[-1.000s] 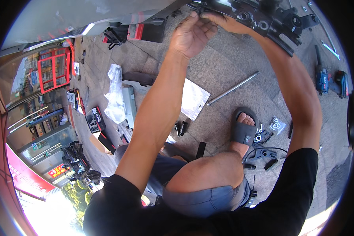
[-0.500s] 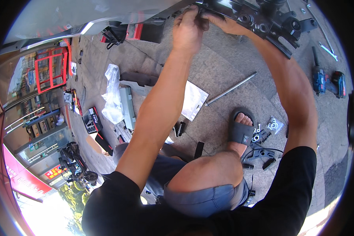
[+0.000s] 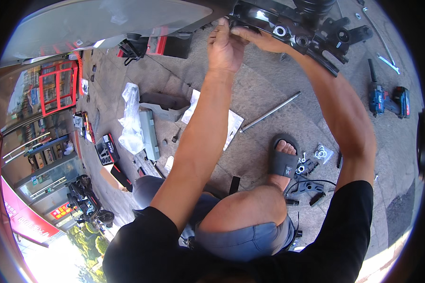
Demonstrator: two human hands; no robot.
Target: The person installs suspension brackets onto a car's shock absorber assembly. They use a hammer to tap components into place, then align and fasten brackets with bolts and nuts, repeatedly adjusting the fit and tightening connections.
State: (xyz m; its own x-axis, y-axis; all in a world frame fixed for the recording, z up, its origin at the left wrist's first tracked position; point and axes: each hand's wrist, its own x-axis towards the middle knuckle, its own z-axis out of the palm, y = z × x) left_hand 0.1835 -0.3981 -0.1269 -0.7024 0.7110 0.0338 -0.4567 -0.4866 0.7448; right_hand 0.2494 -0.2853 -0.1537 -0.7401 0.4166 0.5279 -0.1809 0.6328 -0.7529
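Observation:
My left hand [image 3: 225,53] is raised at the left end of a black metal frame part [image 3: 269,22], below the grey body panel [image 3: 123,23] of a vehicle. Its fingers are bent together at the part's end; what they pinch is too small and shaded to make out. Close beside it, my right hand [image 3: 264,41] reaches along the underside of the same part, thumb side toward the left hand. Its fingertips are partly hidden by the dark metal. Round bushings show on the part, and a black coil spring [image 3: 315,6] stands at its upper end.
On the paving lie a metal rod [image 3: 270,112], a cordless impact wrench [image 3: 381,99], a spanner [image 3: 388,64], a bag of white rings [image 3: 323,153] and a grey bracket [image 3: 308,187]. An open grey box [image 3: 167,112] and bubble wrap [image 3: 131,122] lie left of my left forearm.
The view has shifted a little, so more of the black frame part shows. My left hand has turned slightly, its fingers pointing more upward; my right hand stays at the part.

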